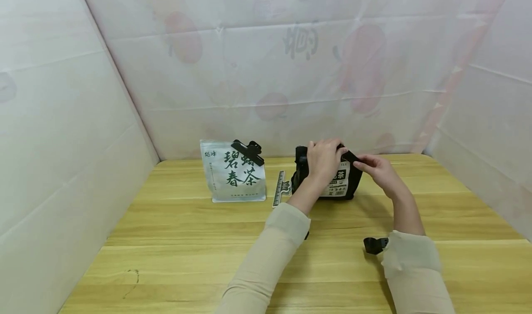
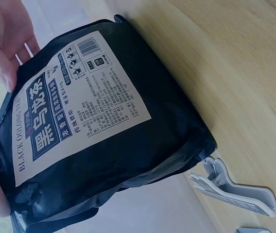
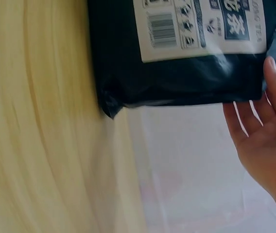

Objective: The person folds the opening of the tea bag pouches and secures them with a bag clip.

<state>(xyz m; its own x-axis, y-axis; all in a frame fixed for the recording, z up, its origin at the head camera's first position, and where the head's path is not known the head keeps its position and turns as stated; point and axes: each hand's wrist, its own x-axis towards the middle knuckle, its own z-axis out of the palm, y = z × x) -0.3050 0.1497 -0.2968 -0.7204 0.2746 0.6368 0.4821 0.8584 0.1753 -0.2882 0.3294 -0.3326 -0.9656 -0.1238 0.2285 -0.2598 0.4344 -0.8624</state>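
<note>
So the black tea bag (image 1: pixel 332 180) stands upright on the surface (image 1: pixel 187 240), right under my hands. My left hand (image 1: pixel 323 159) grips its top edge and sits closer; my right hand (image 1: pixel 376 166) pinches the top corner from just beside it.

A light wooden table (image 1: pixel 187 258) is carrying 2 tea bags: a white pouch (image 1: pixel 232 178) and a black pouch (image 1: pixel 332 180), a white clip (image 1: pixel 280 189) lying between them.

Glossy black foil tea bag (image 2: pixel 128 121) with matt paper label (image 2: pixel 79 102), smooth light-wood table (image 1: pixel 187 254), white plastic clip (image 2: pixel 235 191)
</note>
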